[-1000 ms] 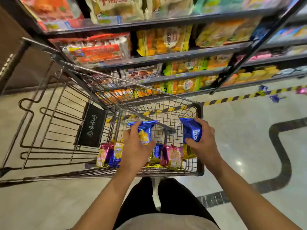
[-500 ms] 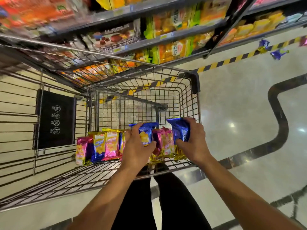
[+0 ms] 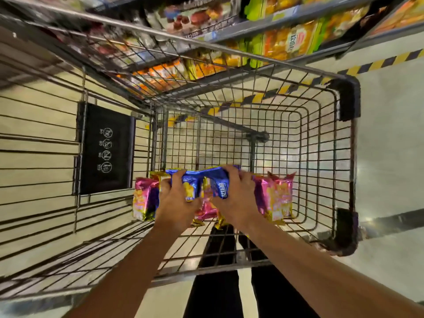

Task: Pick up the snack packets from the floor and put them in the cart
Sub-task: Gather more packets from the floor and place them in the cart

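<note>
Head view looks straight down into the wire cart (image 3: 344, 138), and both of your hands are inside its basket. Your left hand (image 3: 176, 203) has its fingers curled over the top of a blue snack packet (image 3: 191, 187), gripping it. Your right hand (image 3: 236, 198) clamps a second blue packet (image 3: 220, 183) just beside the first, the two touching at their top edges. Both are low in the basket, at the cart's near end.

Around them, more packets stand on the cart floor: a pink packet (image 3: 144, 198) to the left of your left hand, another pink one (image 3: 207, 207) between your hands and partly hidden by them, and a pair of pink packets (image 3: 277, 198) to the right of your right hand. A black sign panel (image 3: 106, 148) hangs on the cart's left side. Beyond the cart's far end, store shelves (image 3: 286, 40) hold orange and green bags, blurred. A yellow-and-black floor stripe (image 3: 378, 63) runs past the far right corner. Your dark trouser legs (image 3: 215, 283) show through the cart's near wires.
</note>
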The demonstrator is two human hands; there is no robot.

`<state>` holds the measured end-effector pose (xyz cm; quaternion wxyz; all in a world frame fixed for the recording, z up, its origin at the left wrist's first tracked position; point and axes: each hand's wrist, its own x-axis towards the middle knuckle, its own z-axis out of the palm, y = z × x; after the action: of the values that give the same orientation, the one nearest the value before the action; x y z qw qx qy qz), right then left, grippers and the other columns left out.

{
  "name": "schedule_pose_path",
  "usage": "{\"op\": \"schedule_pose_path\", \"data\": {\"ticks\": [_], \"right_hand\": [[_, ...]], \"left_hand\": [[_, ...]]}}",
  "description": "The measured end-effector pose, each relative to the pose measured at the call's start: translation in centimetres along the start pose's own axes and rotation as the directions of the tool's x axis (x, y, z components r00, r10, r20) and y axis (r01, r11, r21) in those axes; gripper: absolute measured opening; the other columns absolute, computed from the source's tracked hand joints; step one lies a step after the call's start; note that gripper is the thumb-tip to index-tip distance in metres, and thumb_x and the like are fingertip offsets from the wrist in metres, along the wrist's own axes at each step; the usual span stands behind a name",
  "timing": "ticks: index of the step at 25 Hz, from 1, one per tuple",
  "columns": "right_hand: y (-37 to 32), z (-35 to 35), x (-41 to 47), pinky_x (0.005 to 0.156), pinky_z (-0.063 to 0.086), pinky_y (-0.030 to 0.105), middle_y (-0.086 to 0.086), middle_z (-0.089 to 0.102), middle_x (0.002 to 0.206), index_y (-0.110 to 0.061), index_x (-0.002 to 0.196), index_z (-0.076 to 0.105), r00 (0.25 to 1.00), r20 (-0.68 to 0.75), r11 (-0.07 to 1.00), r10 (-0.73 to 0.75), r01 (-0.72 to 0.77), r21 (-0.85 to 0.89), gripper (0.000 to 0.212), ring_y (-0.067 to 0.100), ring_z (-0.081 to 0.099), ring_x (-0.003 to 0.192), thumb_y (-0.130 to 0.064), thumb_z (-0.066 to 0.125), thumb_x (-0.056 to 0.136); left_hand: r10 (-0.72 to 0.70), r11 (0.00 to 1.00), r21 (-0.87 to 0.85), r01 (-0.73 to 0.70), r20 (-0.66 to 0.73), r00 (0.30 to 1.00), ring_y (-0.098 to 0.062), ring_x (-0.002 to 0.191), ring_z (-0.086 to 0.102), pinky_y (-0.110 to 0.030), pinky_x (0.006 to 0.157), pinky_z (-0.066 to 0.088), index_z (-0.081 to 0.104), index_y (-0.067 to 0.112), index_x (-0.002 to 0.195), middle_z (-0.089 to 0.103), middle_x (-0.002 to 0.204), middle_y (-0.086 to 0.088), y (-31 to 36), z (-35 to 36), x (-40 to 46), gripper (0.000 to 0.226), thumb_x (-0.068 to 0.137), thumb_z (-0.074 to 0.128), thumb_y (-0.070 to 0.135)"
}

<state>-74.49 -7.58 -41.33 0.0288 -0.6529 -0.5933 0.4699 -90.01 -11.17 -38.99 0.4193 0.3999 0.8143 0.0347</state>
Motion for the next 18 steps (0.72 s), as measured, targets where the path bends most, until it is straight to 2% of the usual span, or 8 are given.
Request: {"op": "schedule_pose_path", "data": {"ticks": [4, 8, 11, 14, 18], "right_hand": [[0.7, 3.0, 0.7, 0.099, 0.038, 0.042, 0.013, 0.037, 0.131, -0.028, 0.145, 0.033, 0.99, 0.034, 0.99, 0.137, -0.137, -0.02, 0.074, 0.034, 0.037, 0.123, -0.043, 0.07, 0.082], [0.9, 4.0, 0.1, 0.105, 0.035, 0.044, 0.016, 0.029, 0.139, -0.033, 0.148, 0.028, 0.97, 0.066, 0.972, 0.235, -0.232, -0.038, 0.081, 0.039, 0.033, 0.128, -0.043, 0.073, 0.08], [0.1, 2.8, -0.4, 0.109, 0.035, 0.047, 0.015, 0.024, 0.143, -0.041, 0.149, 0.024, 0.948, 0.093, 0.951, 0.305, -0.308, 0.015, 0.083, 0.038, 0.027, 0.133, -0.038, 0.072, 0.081], [-0.9, 0.0, -1.1, 0.107, 0.036, 0.046, 0.016, 0.025, 0.144, -0.036, 0.151, 0.021, 0.957, 0.072, 0.959, 0.282, -0.282, -0.014, 0.083, 0.037, 0.029, 0.133, -0.031, 0.07, 0.084], [-3.3, -6.4, -3.3, 0.1, 0.034, 0.033, 0.015, 0.034, 0.142, -0.021, 0.151, 0.027, 0.987, -0.015, 0.984, 0.158, -0.156, 0.087, 0.081, 0.032, 0.036, 0.13, -0.02, 0.071, 0.083]], "left_hand": [[-0.034, 0.999, 0.01, 0.033, 0.076, 0.997, -0.031, 0.129, 0.039, -0.038, 0.096, 0.043, 0.028, 0.033, 0.151, 0.031, 0.135, -0.007, -2.4, 2.5, 1.9, 0.091, 0.077, 0.08, 0.039], [-0.104, 0.991, 0.101, 0.084, 0.213, 0.971, -0.037, 0.141, 0.021, -0.05, 0.108, 0.035, 0.016, 0.033, 0.156, 0.018, 0.149, -0.011, -2.7, 4.2, 2.2, 0.108, 0.072, 0.085, 0.038], [-0.131, 0.989, 0.086, 0.117, 0.178, 0.975, -0.036, 0.139, 0.025, -0.052, 0.108, 0.038, 0.017, 0.039, 0.154, 0.019, 0.152, -0.008, -2.0, 2.7, 2.1, 0.104, 0.073, 0.083, 0.035], [-0.091, 0.984, 0.16, 0.074, 0.105, 0.99, -0.035, 0.14, 0.024, -0.053, 0.109, 0.034, 0.023, 0.039, 0.153, 0.018, 0.156, -0.007, -0.9, -0.2, 1.2, 0.09, 0.079, 0.074, 0.031], [0.099, 0.98, 0.163, -0.111, 0.08, 0.992, -0.034, 0.143, 0.018, -0.052, 0.114, 0.028, 0.018, 0.029, 0.157, 0.015, 0.159, -0.009, 3.8, -4.2, -1.5, 0.084, 0.088, 0.067, 0.029]]}}
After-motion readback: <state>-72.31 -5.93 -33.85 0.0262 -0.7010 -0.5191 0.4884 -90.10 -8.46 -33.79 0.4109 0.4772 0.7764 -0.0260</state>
